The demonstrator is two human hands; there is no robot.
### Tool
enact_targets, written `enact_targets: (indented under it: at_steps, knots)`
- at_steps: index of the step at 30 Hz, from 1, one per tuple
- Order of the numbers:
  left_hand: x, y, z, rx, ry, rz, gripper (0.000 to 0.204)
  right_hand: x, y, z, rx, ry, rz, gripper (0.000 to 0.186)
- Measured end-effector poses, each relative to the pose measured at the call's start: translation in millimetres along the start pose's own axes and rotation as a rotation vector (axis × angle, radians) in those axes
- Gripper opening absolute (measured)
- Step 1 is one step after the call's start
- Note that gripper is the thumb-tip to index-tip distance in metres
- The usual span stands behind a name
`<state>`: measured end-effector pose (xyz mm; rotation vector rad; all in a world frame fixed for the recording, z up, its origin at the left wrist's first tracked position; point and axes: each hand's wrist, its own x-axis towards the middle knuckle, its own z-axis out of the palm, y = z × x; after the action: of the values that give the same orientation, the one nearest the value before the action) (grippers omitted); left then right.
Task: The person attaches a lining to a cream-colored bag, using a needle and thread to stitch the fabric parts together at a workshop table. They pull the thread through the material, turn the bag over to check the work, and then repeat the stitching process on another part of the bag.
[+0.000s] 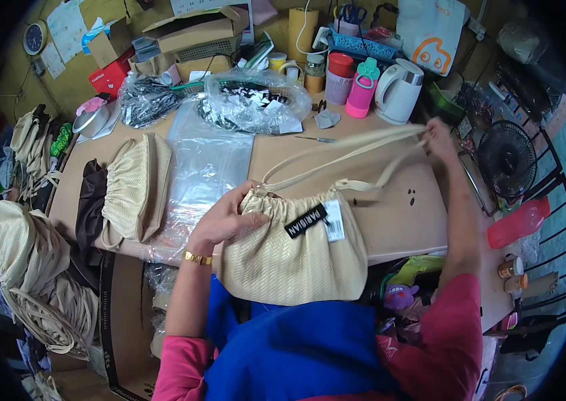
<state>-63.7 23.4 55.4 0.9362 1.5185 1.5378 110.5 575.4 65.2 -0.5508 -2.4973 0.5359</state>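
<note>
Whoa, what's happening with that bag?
A person is holding a gathered cream bag at the table's near edge. The left hand grips its top corner, thumb in front, while the right hand holds the long strap out to the right. A black label and white tag show on its front. Another cream bag lies to the left, beside clear plastic.

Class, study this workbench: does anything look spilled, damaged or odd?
Nothing looks spilled. A cluster of small dark marks interrupts the plain tan tabletop, right of the held cream bag; whether stains or holes, I cannot tell.
</note>
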Motion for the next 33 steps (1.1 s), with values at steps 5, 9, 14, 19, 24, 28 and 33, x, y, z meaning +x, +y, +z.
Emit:
enact_targets:
  at_steps: [5,9,14,19,24,28,33]
  knots:
    - [-34.0,88.2,19.2,0.518,0.041,0.225,0.037,60.3,-126.7,-126.6,0.79,0.428,-0.001,0.026]
    - [-34.7,130.5,1.7,0.986,0.391,0.649,0.045,56.6,-162.4,-236.9,0.902,0.03,-0.305,0.039]
    - [-38.9,161.3,-54.4,1.412,0.858,0.792,0.054,13.5,-179.3,-234.6,0.624,-0.137,-0.344,0.052]
    - [-45.1,59.9,-101.8,1.716,0.864,0.795,0.036,-35.4,-187.2,-136.2,0.246,-0.482,-0.093,0.035]
    - [-49.5,-63.4,-69.2,1.65,0.08,0.491,0.045,-122.5,-69.7,-3.8,-0.072,-0.417,-0.177,0.014]
    - [-49.0,-27.5,-46.0,1.504,0.051,0.222,0.051,-168.4,-49.0,27.6,-0.06,-0.214,-0.209,0.012]
    - [-26.8,-6.3,4.0,1.39,0.027,0.272,0.056,-177.1,-66.6,39.8,0.079,-0.167,-0.116,0.01]
